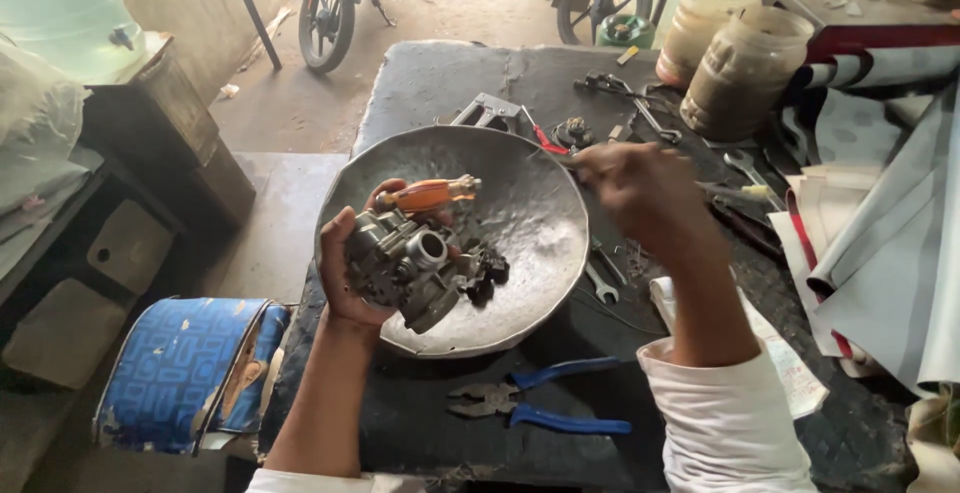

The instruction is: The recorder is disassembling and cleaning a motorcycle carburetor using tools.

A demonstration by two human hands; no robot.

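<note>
My left hand [345, 278] grips a grey metal carburetor [405, 263] and holds it over the left side of a round, dented metal bowl [530, 213]. An orange-handled screwdriver [430, 194] lies in the bowl just behind the carburetor. A small black part [490, 271] sits in the bowl beside the carburetor. My right hand [640, 188] hovers over the bowl's far right rim with fingers pinched on a thin metal tool [560, 160], which is blurred.
Blue-handled pliers [540, 403] lie on the dark workbench [440, 83] in front of the bowl. Spanners [603, 283], other hand tools and two jars [745, 68] crowd the far right. Folded cloth [890, 253] lies at right. A blue seat [180, 368] stands at left; motorcycles [335, 3] are parked beyond.
</note>
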